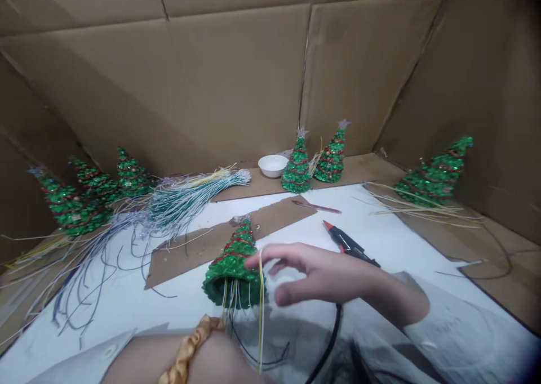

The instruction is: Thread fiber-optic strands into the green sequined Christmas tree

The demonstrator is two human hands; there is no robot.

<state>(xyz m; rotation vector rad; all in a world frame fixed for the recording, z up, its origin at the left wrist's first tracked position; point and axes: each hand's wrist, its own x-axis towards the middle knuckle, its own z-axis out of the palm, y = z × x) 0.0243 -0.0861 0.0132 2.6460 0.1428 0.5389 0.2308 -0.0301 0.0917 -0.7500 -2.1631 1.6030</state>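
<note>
Head view:

1. Brown cardboard walls (236,74) rise around a white work surface (393,215).
2. Six green sequinned cone trees stand or lean along the back and sides: three at left (93,187), two at centre (313,161), one at right (435,175).
3. A loose bundle of silver-white wires (198,201) lies left of centre.
4. A black tool with a red tip (349,246) lies near a red pen (315,206).
5. One more sequinned tree (232,266) tilts over a cardboard strip (220,249), with wires (261,316) hanging from its hollow base.
6. Partly open, the right hand (325,277) has its fingers (270,254) at the tree's side; it grips nothing clearly.
7. The left hand is hidden; only the forearm (169,361) with a gold satin band (190,347) shows, so its hold cannot be told.
</note>
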